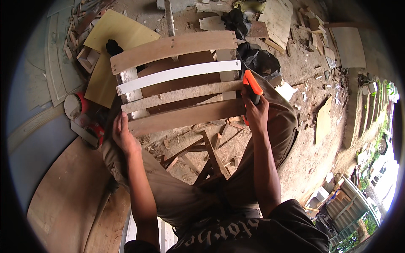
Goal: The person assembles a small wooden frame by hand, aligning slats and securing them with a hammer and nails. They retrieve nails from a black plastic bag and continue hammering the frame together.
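Note:
A small wooden slatted panel (181,120) rests across my knees, with several slats fixed over end pieces. One slat is white (181,76); the others are brown or weathered. My left hand (125,134) grips the panel's near left corner, fingers along the slat's end. At the opposite side my right hand (256,107) is closed around an orange-and-black handle (253,84), which looks like a handsaw's. No blade can be made out. This handle stands upright against the right ends of the slats.
Scrap wood pieces (211,154) lie between my feet. Yellowish boards (122,31) and a red tin (75,105) are at the left. A black plastic bag (261,61) sits beyond my right knee. A large curved plywood sheet (63,189) leans at the lower left.

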A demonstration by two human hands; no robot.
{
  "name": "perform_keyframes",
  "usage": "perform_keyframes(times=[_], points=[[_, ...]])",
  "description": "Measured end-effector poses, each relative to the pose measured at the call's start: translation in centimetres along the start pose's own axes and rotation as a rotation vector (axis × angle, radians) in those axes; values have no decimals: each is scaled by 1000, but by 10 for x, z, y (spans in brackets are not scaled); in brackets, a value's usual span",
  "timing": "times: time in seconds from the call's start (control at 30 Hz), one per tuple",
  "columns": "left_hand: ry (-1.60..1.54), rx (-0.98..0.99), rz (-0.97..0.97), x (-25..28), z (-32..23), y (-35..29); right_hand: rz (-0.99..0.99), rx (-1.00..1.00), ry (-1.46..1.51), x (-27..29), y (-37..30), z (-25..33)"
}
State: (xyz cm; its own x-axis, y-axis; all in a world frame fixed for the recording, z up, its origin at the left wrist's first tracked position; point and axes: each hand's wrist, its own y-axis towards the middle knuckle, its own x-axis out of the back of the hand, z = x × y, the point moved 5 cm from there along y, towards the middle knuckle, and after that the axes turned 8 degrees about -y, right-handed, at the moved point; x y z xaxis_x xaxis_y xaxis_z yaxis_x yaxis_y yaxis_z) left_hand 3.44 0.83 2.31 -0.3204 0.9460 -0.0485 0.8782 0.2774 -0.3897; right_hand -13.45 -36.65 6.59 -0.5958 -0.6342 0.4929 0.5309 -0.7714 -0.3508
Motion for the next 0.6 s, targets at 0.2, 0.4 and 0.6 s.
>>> perform_keyframes(times=[0.2, 0.4, 0.6], points=[[19, 7, 49, 5, 3, 4, 39, -49, -8, 0, 1, -4], [87, -29, 93, 6, 1, 2, -2, -30, 2, -2, 2, -4], [41, -44, 52, 6, 5, 3, -9, -57, 25, -1, 4, -10]])
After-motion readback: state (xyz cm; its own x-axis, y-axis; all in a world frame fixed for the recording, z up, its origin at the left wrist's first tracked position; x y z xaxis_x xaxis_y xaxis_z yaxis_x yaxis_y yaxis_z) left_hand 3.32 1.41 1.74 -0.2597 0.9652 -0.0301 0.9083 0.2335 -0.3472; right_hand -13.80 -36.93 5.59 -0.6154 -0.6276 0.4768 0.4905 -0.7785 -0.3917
